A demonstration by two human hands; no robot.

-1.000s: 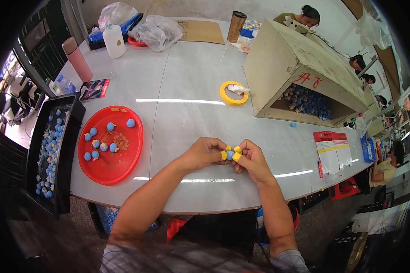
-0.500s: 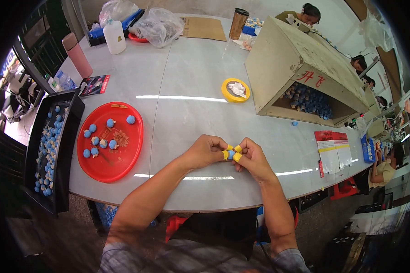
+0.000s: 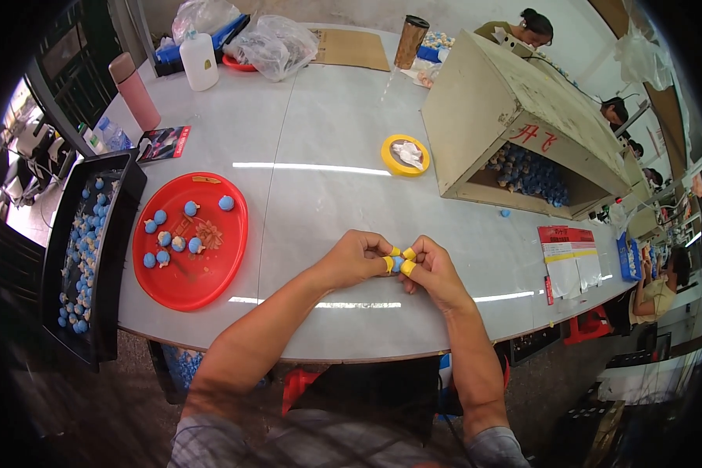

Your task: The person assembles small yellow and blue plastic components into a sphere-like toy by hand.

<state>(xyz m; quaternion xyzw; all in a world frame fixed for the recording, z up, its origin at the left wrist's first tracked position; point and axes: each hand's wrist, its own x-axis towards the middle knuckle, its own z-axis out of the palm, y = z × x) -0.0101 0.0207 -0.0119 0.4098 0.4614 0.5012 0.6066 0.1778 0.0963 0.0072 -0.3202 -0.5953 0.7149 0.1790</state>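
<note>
My left hand (image 3: 355, 259) and my right hand (image 3: 431, 267) meet over the grey table (image 3: 327, 171) near its front edge. Yellow fingertip caps cover some fingers of both hands. Between the fingertips sits a small blue piece (image 3: 397, 262), pinched from both sides. To the left lies a red round tray (image 3: 191, 242) holding several small blue pieces (image 3: 170, 238).
A black crate (image 3: 86, 249) of blue pieces stands at the left edge. A tilted cardboard box (image 3: 515, 132) with blue pieces inside sits at the right, a yellow tape roll (image 3: 405, 154) beside it. Bottles, bags and a cup stand at the back. Other people work at the far right.
The view has shifted a little. Both hands stay together on the small blue piece at the same spot.
</note>
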